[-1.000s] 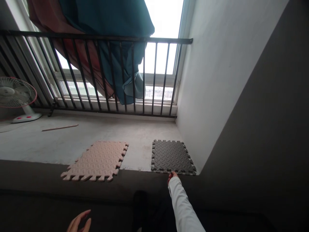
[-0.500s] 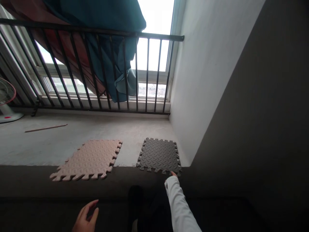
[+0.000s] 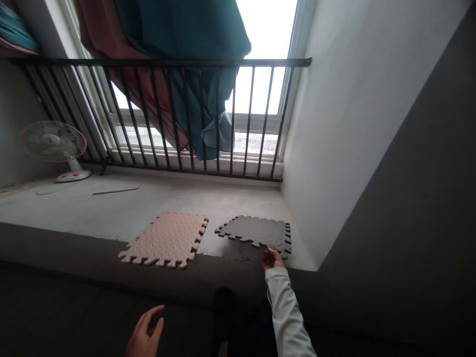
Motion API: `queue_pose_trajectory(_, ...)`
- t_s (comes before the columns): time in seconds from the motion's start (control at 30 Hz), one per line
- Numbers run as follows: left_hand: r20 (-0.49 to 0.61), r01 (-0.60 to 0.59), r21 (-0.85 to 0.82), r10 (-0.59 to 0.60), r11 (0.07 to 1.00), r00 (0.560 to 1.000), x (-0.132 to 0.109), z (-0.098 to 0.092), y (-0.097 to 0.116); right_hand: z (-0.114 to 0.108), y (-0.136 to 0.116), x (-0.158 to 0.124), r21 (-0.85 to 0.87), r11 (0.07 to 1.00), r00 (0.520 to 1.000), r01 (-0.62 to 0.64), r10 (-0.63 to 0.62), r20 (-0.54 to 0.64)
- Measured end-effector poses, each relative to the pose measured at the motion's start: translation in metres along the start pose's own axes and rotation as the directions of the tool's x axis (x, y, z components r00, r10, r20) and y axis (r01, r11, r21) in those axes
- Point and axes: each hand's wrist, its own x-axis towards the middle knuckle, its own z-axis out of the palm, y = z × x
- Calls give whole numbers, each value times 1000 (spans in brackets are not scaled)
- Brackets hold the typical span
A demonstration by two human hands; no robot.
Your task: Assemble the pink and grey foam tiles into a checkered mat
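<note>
A dark grey interlocking foam mat (image 3: 256, 232) lies on the concrete ledge, its smooth side showing and its near right corner raised. My right hand (image 3: 273, 260), in a pale sleeve, pinches that near edge. To its left, a pink foam mat (image 3: 163, 240) with a tread pattern and puzzle edges lies flat, partly over the ledge's dark front edge. My left hand (image 3: 145, 331) hangs low in the picture, fingers apart, holding nothing and touching neither mat.
A black metal railing (image 3: 186, 62) runs before a window with teal and red-brown curtains (image 3: 178, 39). A white fan (image 3: 55, 144) and a thin wooden strip (image 3: 115, 191) stand at left. A white wall (image 3: 334, 124) bounds the right.
The dark mat has been flipped, its tread side replaced by a smooth side, and my right hand now grips its edge. My left hand has risen slightly. The view has shifted.
</note>
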Motion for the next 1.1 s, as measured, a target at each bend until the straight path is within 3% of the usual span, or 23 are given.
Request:
queue_pose_trajectory(0.23, -59, 45, -21, -46, 999, 997, 7, -18, -5, 101, 31, -36, 204, 973, 991, -109, 90, 99)
queue_pose_trajectory(0.33, -85, 62, -15, -63, 998, 994, 7, -28, -12, 136, 71, -63, 139, 973, 971, -186, 161, 177)
queue_pose_trajectory(0.4, -109, 68, -18, -69, 998, 992, 10, -33, -21, 142, 108, -80, -14, 962, 943, -273, 270, 195)
queue_pose_trajectory(0.43, -120, 70, -24, -72, 997, 990, 12, -33, -27, 139, 127, -87, -131, 930, 907, -344, 366, 210)
queue_pose_trajectory(0.5, -135, 73, -55, -80, 996, 988, 20, -31, -39, 121, 160, -94, -386, 794, 825, -469, 550, 127)
queue_pose_trajectory(0.6, -151, 121, -117, -138, 986, 979, 40, -19, -51, 86, 182, -89, -562, 656, 747, -504, 657, 97)
queue_pose_trajectory(0.73, -138, 151, -52, -157, 987, 978, 74, -5, -43, 57, 152, -65, -640, 665, 800, -384, 586, 129)
queue_pose_trajectory(0.87, -79, -41, 246, 62, 968, 995, 106, 5, -8, 42, 98, -37, -606, 751, 839, -262, 487, 242)
queue_pose_trajectory(0.97, 46, -180, 454, 179, 872, 983, 120, 21, 26, 21, 72, -17, -548, 806, 864, -225, 425, 271)
queue_pose_trajectory(1.1, 234, -227, 684, 85, 693, 968, 125, 48, 65, -13, 66, 5, -398, 852, 885, -340, 432, 171)
